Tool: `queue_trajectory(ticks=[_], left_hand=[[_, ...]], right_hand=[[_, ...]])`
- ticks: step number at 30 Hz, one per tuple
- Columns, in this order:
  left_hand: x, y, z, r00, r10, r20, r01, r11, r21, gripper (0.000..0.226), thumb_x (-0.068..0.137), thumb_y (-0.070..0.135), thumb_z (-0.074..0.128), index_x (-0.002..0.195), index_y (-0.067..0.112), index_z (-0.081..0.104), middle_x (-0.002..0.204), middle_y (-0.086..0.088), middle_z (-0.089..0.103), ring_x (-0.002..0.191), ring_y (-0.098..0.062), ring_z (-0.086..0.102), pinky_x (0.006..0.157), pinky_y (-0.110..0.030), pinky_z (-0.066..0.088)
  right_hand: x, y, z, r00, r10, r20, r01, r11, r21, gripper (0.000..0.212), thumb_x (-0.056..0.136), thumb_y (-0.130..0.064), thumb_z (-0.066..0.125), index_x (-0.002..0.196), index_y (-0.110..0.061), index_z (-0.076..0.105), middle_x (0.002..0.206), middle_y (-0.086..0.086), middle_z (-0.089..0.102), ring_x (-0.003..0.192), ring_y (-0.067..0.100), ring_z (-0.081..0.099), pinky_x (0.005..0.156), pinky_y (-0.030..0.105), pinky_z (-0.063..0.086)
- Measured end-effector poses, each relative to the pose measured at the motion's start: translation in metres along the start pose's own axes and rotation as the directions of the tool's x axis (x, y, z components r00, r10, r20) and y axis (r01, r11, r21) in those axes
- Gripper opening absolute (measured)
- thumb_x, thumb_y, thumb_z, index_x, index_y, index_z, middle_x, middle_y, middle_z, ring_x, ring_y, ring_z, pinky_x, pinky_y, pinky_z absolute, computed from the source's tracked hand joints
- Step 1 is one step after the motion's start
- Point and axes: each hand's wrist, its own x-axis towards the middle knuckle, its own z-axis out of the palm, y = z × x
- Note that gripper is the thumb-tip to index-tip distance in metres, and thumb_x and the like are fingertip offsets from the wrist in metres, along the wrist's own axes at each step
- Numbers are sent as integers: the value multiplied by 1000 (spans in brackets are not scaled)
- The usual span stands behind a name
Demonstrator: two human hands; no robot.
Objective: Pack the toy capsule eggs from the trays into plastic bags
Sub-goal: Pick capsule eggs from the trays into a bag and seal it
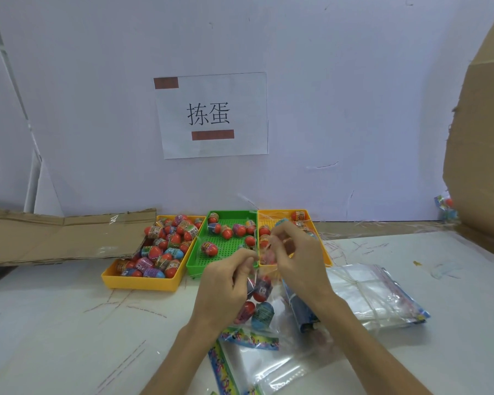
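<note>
Three trays: one green tray (228,249), one yellow tray (137,282) left of it, a second yellow tray (268,222) right of it. The green tray holds at least seven eggs (209,248); the one left of it holds over twenty, too heaped to count exactly. In front of it, the left hand (226,283) and right hand (294,260) pinch one bag (277,303) showing at least three eggs.

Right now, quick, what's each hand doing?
Left hand: pinching the top of the plastic bag that holds eggs.
Right hand: pinching the same bag's top.
</note>
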Motion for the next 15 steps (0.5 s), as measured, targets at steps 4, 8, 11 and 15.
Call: queue_trajectory(ticks=[4, 8, 11, 15], left_hand=[[1, 1, 0, 998, -55, -31, 55, 998, 7, 20, 103, 22, 52, 98, 37, 64, 71, 13, 63, 51, -11, 54, 43, -21, 36], [4, 2, -3, 962, -218, -165, 217, 976, -23, 33, 105, 14, 53, 91, 44, 60, 73, 18, 67, 60, -8, 64, 52, -22, 49], [7, 0, -8, 918, -322, -231, 310, 947, -85, 30, 106, 16, 52, 88, 38, 62, 73, 19, 69, 69, -4, 68, 62, -16, 53], [10, -3, -12, 854, -434, -288, 400, 900, -170, 25, 107, 18, 49, 91, 25, 67, 71, 15, 70, 73, -6, 68, 72, -25, 54]], right_hand=[[4, 1, -7, 1000, 6, 28, -7, 1000, 9, 19, 93, -11, 70, 82, -26, 65, 76, -13, 65, 71, 9, 63, 64, 18, 49], [13, 5, -21, 997, 73, 5, -73, 997, 26, 21, 91, -10, 72, 79, -26, 65, 76, -10, 67, 72, 9, 62, 64, 15, 47], [22, 19, -40, 982, 163, -91, -163, 987, 5, 19, 90, -11, 73, 75, -21, 67, 72, -7, 67, 66, 11, 60, 60, 14, 43], [27, 42, -72, 921, 274, -276, -300, 953, -54, 24, 90, -10, 71, 72, -24, 64, 71, -8, 67, 67, 11, 61, 60, 14, 43]])
